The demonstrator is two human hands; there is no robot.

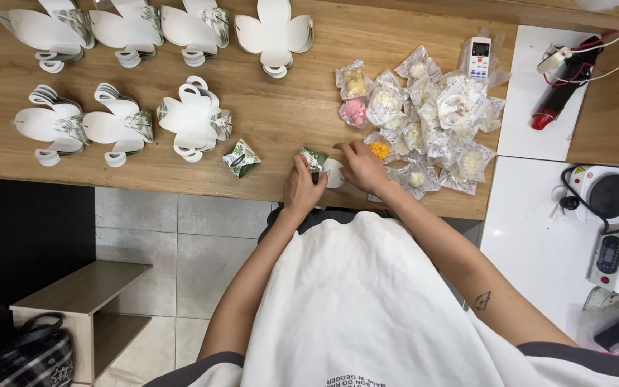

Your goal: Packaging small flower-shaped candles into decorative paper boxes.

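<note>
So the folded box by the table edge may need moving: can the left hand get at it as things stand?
Probably yes: the left hand sits just right of the folded box, with only bare table between, though it is busy holding another box.

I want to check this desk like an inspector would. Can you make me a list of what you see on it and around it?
Surface: wooden table, white counter beside it.
Job's things: small green-patterned box being folded; a finished box left of it; wrapped sweets in a pile.
Clutter: flat white box blanks in two rows; remote control.
Hands: left hand holds the box; right hand touches it.
Cables: red and white wires on a red-tipped tool; black cord by a small appliance.
Surroundings: tiled floor, low wooden bench, dark bag.
</note>
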